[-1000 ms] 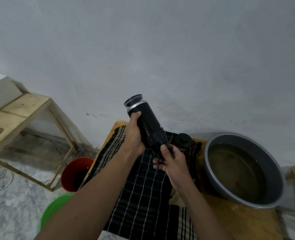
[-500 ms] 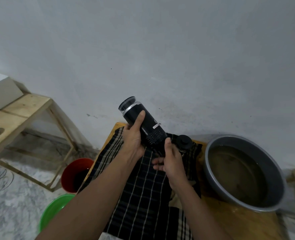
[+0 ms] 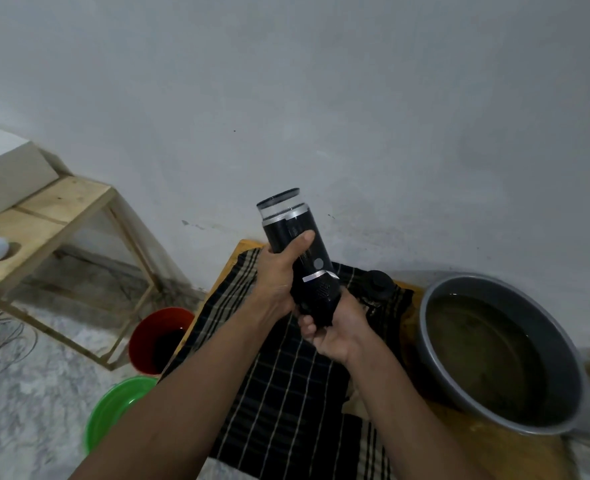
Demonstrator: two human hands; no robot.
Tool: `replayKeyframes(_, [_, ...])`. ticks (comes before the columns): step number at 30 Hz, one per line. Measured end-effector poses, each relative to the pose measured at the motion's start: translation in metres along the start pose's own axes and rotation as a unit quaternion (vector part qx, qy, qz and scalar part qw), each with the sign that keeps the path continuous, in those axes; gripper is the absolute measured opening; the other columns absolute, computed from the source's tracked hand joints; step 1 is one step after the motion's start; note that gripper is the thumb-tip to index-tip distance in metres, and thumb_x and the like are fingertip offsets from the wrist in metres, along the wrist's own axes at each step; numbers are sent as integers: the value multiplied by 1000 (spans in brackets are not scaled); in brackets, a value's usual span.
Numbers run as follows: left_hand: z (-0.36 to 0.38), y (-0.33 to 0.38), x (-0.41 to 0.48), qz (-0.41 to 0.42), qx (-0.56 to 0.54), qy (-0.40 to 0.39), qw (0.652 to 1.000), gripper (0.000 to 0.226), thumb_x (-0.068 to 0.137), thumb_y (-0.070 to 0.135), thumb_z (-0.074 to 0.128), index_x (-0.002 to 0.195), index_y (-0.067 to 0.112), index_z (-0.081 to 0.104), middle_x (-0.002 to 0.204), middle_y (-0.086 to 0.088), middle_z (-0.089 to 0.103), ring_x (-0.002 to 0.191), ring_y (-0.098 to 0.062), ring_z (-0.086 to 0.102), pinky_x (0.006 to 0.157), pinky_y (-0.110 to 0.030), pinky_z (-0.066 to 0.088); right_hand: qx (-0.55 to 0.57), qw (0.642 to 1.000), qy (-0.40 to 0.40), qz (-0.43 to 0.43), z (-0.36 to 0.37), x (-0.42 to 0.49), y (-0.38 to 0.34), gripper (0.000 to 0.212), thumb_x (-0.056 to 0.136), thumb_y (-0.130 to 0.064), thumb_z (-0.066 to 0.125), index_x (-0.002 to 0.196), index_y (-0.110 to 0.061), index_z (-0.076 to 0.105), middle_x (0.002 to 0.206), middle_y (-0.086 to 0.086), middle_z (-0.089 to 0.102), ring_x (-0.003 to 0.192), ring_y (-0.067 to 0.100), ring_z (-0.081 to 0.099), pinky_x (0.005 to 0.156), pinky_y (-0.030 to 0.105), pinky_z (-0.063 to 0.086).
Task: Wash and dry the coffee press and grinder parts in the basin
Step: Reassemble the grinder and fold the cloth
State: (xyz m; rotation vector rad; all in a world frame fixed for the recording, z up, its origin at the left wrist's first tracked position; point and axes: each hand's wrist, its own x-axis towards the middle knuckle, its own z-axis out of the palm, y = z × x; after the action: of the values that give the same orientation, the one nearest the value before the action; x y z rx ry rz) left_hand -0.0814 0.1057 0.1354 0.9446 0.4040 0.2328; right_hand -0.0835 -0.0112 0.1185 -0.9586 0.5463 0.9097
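I hold a black cylindrical grinder body (image 3: pixel 297 251) with a silver ring and clear top end, tilted up toward the wall above a dark striped cloth (image 3: pixel 286 393). My left hand (image 3: pixel 278 282) wraps its middle, thumb across the front. My right hand (image 3: pixel 338 327) grips its lower end, together with a fold of dark cloth. A small black knobbed part (image 3: pixel 378 284) stands on the cloth just behind my right hand. The grey basin (image 3: pixel 438 306) of murky water sits to the right on the wooden table.
A red bucket (image 3: pixel 148 337) and a green bowl (image 3: pixel 113 410) stand on the floor to the left of the table. Further left is a wooden bench (image 3: pixel 68 202) with a white box (image 3: pixel 6 171). Cables lie on the floor at far left.
The grinder body has turned in my hands, a round button and silver strip now facing me, and it stands steeper. My right hand has closed around its lower end.
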Motion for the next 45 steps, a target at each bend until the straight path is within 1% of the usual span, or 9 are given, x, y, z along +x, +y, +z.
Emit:
replayKeyframes(9, [-31,17,9,11,55,-52,997,49,61,29,86,102,6,69,89,-14,71,81,-31,69,75,-43,59,-42,992,-98,73,15,16,7,47,101,-44,41,99,-4,67,72,16,58,41,13,48,32,18,38])
replayKeyframes(14, [-66,25,23,25,-50,86,995,65,63,35,89,113,2,65,95,-18,68,87,-35,67,84,-51,57,-234,970,-41,-57,22,45,5,80,99,-71,22,110,-8,71,85,17,73,54,25,58,45,26,41])
replayKeyframes(17, [-101,27,28,29,-111,194,974,92,52,42,97,127,2,63,104,-15,68,94,-33,68,91,-55,57,-279,951,62,-120,8,75,18,55,107,-48,32,122,-6,64,91,10,71,63,20,60,52,29,46])
replayKeyframes(19, [-124,28,29,36,-130,256,957,96,48,44,98,129,6,64,115,-13,71,106,-36,70,94,-61,54,-434,884,100,-142,2,91,32,38,106,-32,44,134,-11,56,111,5,66,84,18,62,66,32,52])
replayKeyframes(22, [-151,24,23,33,-130,301,944,86,54,44,94,128,11,65,123,-17,71,113,-38,68,94,-62,54,-692,701,13,-174,10,107,53,74,91,-44,68,154,-27,33,150,1,38,139,27,34,106,47,45])
replayKeyframes(27, [-168,20,15,24,-131,331,934,81,54,43,94,124,14,66,115,-13,74,104,-36,72,89,-60,57,-832,509,-11,-219,25,121,78,93,84,-46,76,158,-33,21,147,0,35,134,28,35,101,50,48])
replayKeyframes(29, [-169,20,16,25,-136,330,934,83,52,43,94,124,13,67,115,-13,75,104,-35,72,89,-59,58,-798,544,30,-257,17,118,79,81,86,-46,74,153,-31,32,141,-2,40,129,23,42,97,44,51])
replayKeyframes(36, [-141,22,31,6,-187,279,942,71,64,40,90,121,5,65,100,-11,71,88,-30,70,86,-55,59,-291,949,50,-111,-15,76,39,37,106,-36,40,131,-11,50,109,12,60,72,21,61,63,39,55])
replayKeyframes(45, [-65,5,21,-11,-138,152,979,68,63,38,88,117,4,63,94,-16,67,84,-34,68,84,-51,58,-70,994,-36,-77,-25,23,41,57,105,-48,33,128,-1,57,96,18,61,72,23,60,66,37,53])
